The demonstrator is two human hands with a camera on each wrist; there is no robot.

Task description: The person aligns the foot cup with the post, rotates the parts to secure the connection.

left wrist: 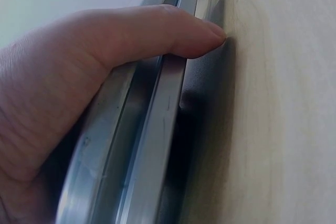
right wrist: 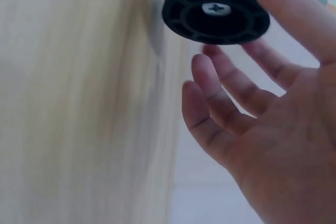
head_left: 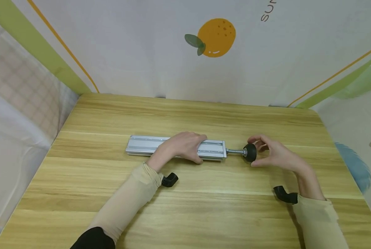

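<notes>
A silver aluminium profile (head_left: 145,143) with lengthwise slots lies across the wooden table. My left hand (head_left: 185,147) grips it from above right of its middle, thumb over the near side; the left wrist view shows the thumb (left wrist: 178,30) bent across the slotted edge. From the profile's right end sticks a threaded rod (head_left: 235,151) carrying a black levelling foot (head_left: 250,152). Thumb and fingers of my right hand (head_left: 277,155) pinch the foot's rim from the right. In the right wrist view the foot's ribbed underside (right wrist: 215,24) shows a cross-slotted screw head (right wrist: 216,9) at its centre.
The wooden table (head_left: 204,214) extends around the profile on all sides. A printed cloth (head_left: 135,52) hangs behind its far edge and along both sides. Black curved pieces (head_left: 170,180) stick out from both sleeve cuffs, above the tabletop.
</notes>
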